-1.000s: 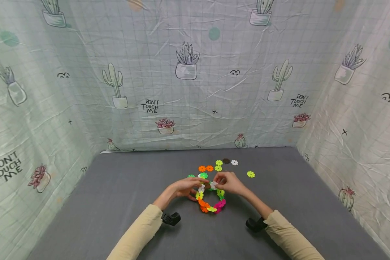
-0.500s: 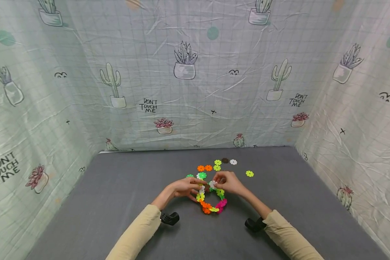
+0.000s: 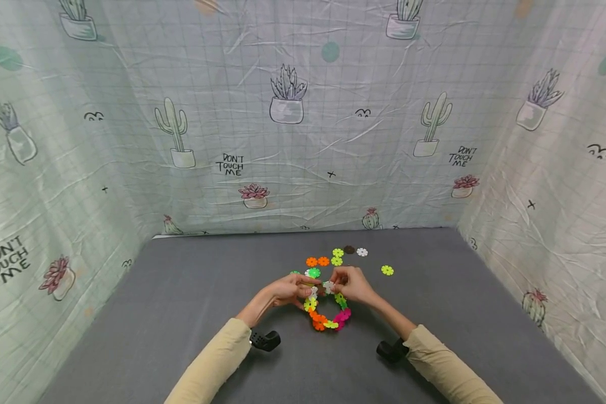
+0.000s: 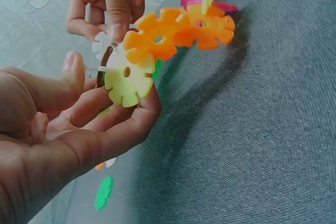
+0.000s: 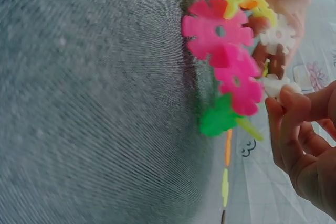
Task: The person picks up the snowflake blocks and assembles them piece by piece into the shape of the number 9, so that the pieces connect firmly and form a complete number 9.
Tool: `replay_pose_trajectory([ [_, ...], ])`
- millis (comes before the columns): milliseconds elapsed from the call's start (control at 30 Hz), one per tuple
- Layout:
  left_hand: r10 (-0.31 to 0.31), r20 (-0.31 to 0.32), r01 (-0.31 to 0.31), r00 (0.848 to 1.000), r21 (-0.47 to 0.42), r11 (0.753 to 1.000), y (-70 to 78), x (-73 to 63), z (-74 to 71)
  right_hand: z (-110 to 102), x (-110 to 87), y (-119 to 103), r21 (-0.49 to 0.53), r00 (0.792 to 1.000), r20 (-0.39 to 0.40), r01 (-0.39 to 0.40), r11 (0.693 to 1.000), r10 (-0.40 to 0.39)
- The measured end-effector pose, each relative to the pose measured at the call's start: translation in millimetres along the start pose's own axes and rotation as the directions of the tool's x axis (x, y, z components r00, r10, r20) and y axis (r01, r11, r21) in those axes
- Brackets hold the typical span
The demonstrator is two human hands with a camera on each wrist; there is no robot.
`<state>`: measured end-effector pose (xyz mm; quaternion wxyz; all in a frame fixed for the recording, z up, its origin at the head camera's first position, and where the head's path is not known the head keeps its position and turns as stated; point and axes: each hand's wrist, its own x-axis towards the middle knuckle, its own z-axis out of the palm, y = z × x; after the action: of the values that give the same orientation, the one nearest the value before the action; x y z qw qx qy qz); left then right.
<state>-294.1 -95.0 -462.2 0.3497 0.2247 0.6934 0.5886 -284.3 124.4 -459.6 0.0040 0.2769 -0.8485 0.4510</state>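
Observation:
A ring of interlocking flower-shaped plastic discs, in orange, pink, yellow, green, white and brown, is between both hands in the head view. My left hand holds its far left part, thumb and fingers about the white and brown discs beside a yellow disc. With thumb and index finger, my right hand pinches a white disc right by the brown disc. Two pink discs and a green disc form the side nearer my right hand. Fingers partly hide the join between white and brown.
Loose flower discs lie behind the hands on the grey table: orange, yellow-green, brown, white and green. One yellow disc lies apart at the right. A cactus-print curtain encloses the back and sides.
My right hand, with the white disc, has shifted slightly left toward the brown disc. The ring has tilted a little between the hands; the loose discs lie as before.

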Motion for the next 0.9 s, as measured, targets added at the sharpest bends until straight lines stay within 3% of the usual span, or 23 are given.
replay_pose_trajectory([
  [167,0.01,0.003,-0.01,1.0,-0.018,1.0,-0.6,0.8,0.8,4.3,2.3,7.3,-0.016,0.999,-0.05,-0.007,1.0,0.006],
  [267,-0.001,0.022,0.001,1.0,-0.013,1.0,1.4,0.1,1.2,3.0,1.9,4.8,-0.006,0.999,-0.033,-0.015,1.0,0.015],
  [400,-0.032,0.044,0.031,0.999,0.015,0.999,4.6,-1.6,0.1,-6.2,2.1,-0.3,0.003,0.996,0.08,-0.026,1.0,0.026],
  [500,-0.051,0.066,0.051,0.997,0.005,0.999,6.2,-1.7,-0.3,-21.9,4.2,2.6,0.005,0.979,0.198,-0.043,0.999,0.041],
  [567,-0.065,0.08,0.066,0.995,-0.008,0.998,6.2,-1.6,-0.6,-35.7,5.5,8.5,-0.026,0.97,0.233,-0.069,0.997,0.073],
  [633,-0.083,0.085,0.085,0.993,-0.022,0.996,5.1,-1.8,-1.0,-50.7,5.4,17.3,-0.096,0.973,0.207,-0.087,0.992,0.105],
  [733,-0.119,0.054,0.121,0.991,-0.032,0.992,3.0,-1.9,-0.8,-71.9,2.5,31.2,-0.239,0.986,0.065,-0.136,0.961,0.155],
  [900,-0.169,-0.06,0.168,0.984,-0.018,0.986,3.4,-0.9,4.9,-95.0,-3.1,58.8,-0.365,0.964,-0.084,-0.267,0.892,0.254],
])
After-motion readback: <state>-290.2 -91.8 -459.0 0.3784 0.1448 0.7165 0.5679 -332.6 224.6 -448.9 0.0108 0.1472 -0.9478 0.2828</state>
